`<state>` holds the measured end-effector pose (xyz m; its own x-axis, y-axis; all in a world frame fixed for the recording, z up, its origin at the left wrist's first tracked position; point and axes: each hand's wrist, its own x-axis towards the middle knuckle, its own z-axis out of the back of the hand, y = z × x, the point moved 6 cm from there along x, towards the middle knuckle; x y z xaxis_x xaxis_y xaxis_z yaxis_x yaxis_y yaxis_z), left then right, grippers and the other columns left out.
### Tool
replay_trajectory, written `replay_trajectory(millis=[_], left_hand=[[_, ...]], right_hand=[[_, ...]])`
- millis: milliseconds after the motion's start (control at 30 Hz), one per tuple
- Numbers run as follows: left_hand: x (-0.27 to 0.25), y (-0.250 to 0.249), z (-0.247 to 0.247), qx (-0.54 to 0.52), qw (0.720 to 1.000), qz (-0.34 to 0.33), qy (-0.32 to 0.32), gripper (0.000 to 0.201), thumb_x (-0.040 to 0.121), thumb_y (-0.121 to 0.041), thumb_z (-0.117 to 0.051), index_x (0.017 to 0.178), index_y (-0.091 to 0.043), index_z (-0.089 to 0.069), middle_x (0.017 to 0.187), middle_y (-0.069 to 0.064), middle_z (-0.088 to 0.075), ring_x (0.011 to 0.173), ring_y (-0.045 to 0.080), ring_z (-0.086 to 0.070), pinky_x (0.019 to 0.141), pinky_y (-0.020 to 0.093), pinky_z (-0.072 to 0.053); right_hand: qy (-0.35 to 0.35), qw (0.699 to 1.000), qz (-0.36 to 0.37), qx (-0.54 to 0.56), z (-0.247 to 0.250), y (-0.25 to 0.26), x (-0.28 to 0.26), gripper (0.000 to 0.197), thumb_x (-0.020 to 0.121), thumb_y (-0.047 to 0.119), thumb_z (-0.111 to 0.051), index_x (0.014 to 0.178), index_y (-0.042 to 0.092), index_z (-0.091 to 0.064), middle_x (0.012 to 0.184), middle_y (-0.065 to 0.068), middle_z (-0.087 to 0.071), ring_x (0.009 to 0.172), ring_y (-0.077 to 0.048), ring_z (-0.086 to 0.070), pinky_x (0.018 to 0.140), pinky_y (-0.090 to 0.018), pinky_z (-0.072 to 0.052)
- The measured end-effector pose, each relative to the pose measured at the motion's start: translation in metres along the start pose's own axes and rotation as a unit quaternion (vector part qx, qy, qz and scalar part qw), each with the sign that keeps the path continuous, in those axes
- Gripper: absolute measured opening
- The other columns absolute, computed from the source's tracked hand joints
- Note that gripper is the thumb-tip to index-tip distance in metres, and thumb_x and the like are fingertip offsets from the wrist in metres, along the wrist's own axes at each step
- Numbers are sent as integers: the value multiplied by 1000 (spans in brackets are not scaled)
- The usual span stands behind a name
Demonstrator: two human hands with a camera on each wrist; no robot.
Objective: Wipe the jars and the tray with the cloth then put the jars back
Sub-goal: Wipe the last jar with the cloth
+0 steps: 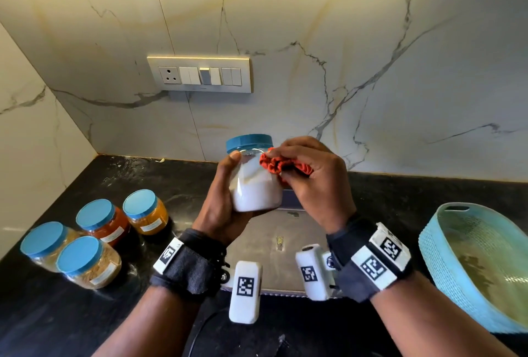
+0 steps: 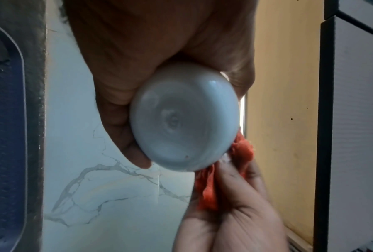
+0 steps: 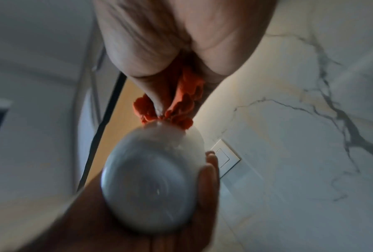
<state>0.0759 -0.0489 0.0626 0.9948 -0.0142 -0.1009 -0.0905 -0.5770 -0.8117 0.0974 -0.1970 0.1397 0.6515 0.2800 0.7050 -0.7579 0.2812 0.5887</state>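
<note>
The white-filled jar (image 1: 255, 182) is held in the curled left grip (image 1: 220, 205) above the surface (image 1: 85, 313). The bunched orange cloth (image 1: 281, 164) is clutched in the right grip (image 1: 311, 182) and pressed against the jar's side.

Left hand (image 1: 225, 199) and right hand (image 1: 311, 182) raised together, fingers curled.

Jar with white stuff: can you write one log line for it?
left hand: holds white jar | right hand: presses orange cloth on it | step: wiping
</note>
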Motion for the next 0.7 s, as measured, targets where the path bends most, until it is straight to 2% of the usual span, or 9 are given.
replay_trajectory(millis=[100, 200, 267, 333, 433, 533, 567, 633, 700], left_hand=[[1, -4, 2, -26, 1000, -1, -8, 58, 94, -59, -45, 128, -18, -68, 115, 13, -72, 101, 27, -66, 90, 49, -48], [1, -10, 5, -65, 998, -6, -9, 65, 89, -62, -50, 130, -14, -64, 108, 15, -70, 95, 27, -66, 82, 43, -54], [0, -11, 7, -75, 997, -11, -6, 67, 88, -64, -47, 129, -13, -65, 104, 15, -69, 91, 25, -66, 77, 38, -55], [1, -8, 7, -54, 998, -9, 0, 69, 92, -64, -45, 134, -12, -64, 113, 18, -68, 98, 27, -66, 82, 39, -55], [3, -8, 11, 4, 1000, 5, -8, 70, 98, -61, -43, 140, -8, -61, 131, 23, -66, 112, 33, -65, 93, 45, -56], [3, -11, 14, 58, 998, 32, -2, 67, 98, -59, -50, 141, -9, -62, 139, 27, -63, 122, 41, -60, 109, 59, -45], [1, -11, 14, 78, 996, 36, 9, 68, 97, -61, -56, 141, -10, -62, 139, 27, -63, 122, 41, -60, 107, 60, -47], [-1, -9, 12, 117, 993, 25, 20, 76, 88, -64, -68, 142, -10, -59, 137, 27, -63, 118, 40, -63, 92, 53, -57], [-4, -6, 7, 123, 992, 15, 8, 74, 86, -63, -71, 140, -14, -60, 134, 24, -66, 114, 36, -66, 82, 47, -58]], right_hand=[[-9, 1000, -5, 14, -1, 2, 4, 30, 78, -1, -77, 106, 10, -78, 103, -4, -71, 99, -13, -67, 92, -31, -56], [35, 999, 6, 15, -8, 16, -20, 37, 80, 1, -76, 116, 9, -75, 113, -6, -65, 109, -16, -63, 99, -27, -50], [64, 997, 26, -35, -11, 24, -36, 48, 79, 2, -79, 126, 9, -69, 122, -8, -60, 116, -15, -59, 105, -21, -45], [73, 993, 49, -78, -11, 22, -40, 55, 78, 0, -80, 131, 9, -67, 125, -10, -58, 117, -15, -56, 107, -19, -43], [75, 989, 88, -93, -9, 21, -37, 45, 83, -2, -74, 126, 9, -70, 121, -13, -58, 114, -18, -58, 106, -26, -47], [98, 975, 137, -146, -11, 25, -38, 37, 89, 2, -70, 125, 11, -72, 119, -14, -62, 111, -23, -62, 99, -33, -53], [107, 968, 152, -167, -12, 26, -40, 39, 88, 2, -72, 126, 12, -71, 119, -13, -63, 111, -23, -63, 97, -34, -54], [115, 962, 167, -183, -11, 26, -37, 40, 90, 4, -71, 129, 14, -69, 118, -10, -65, 109, -24, -63, 93, -37, -56], [101, 966, 160, -179, -7, 24, -26, 40, 92, 7, -67, 131, 14, -67, 113, -9, -66, 103, -25, -63, 89, -40, -56]])
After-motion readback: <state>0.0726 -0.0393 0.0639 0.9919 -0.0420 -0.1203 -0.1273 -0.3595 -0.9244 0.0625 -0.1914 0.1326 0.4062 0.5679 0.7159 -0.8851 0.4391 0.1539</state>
